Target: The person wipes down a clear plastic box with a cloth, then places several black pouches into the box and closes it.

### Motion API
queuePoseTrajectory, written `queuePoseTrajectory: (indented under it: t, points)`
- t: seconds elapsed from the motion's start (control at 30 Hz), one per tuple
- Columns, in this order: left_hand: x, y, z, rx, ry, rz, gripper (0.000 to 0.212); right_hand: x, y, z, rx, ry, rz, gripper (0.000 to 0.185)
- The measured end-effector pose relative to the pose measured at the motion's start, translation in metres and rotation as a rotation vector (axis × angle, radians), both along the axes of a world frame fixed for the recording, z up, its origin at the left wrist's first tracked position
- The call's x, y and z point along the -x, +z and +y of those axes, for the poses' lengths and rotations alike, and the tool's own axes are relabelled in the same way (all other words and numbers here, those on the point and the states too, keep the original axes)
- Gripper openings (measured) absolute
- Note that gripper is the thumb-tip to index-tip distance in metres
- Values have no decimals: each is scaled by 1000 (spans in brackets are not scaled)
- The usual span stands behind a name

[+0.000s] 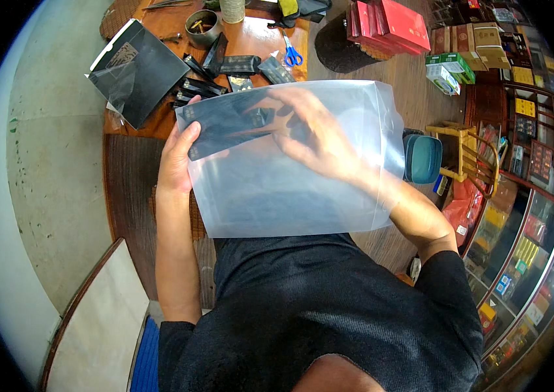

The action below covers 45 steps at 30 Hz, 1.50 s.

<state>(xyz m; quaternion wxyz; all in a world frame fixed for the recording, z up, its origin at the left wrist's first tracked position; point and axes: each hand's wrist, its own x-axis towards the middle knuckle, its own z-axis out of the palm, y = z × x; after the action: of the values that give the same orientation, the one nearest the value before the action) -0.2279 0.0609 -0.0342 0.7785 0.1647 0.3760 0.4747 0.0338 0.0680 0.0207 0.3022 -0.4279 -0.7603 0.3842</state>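
Note:
A clear plastic bag (277, 196) spans the space before my torso. My left hand (178, 154) pinches its left end, thumb in front and fingers behind. Flat against that end, inside the bag, lies a long black packet (223, 125) with small pale marks, under my left thumb. My right hand (318, 132) reaches in through the bag's right end and shows hazily through the film. Its thumb and fingers are spread near the packet's right end, with nothing gripped between them. A smaller dark shape shows through the film there; whether it lies inside cannot be told.
Beyond the bag, a wooden table (257, 36) bears black packets (240, 64), blue-handled scissors (292, 55), a cup (203, 28) and a black box (139, 73). Red boxes (394, 27) stand farther right. A teal bin (423, 159), bamboo chair (468, 152) and glass display case (517, 255) line the right.

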Motion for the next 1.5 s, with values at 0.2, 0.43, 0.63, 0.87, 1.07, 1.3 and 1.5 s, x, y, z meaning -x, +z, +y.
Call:
queuePoseTrajectory:
  t: [0.2,0.43,0.63,0.87,1.07,1.3,1.5]
  points:
    - [-2,2,3,-19,-4,10,56,-2,1,-2,-20,-38,77,48]
    - [12,-10,1,124,32,146,36,-3,10,2,111,109,-52,56]
    - [45,-19,-30,330,216,-11,40,-17,3,16,156,219,-114,66]
    - [150,-4,-131,449,595,180,54,-58,-47,109,633,-63,-74,23]
    - [164,4,-183,441,753,422,56,-20,-173,126,105,-206,-778,75]
    - [150,-2,-155,474,758,362,55,-24,-179,118,166,-183,-802,75]
    - [150,-26,-113,299,540,38,54,-56,-76,113,1007,-240,742,36]
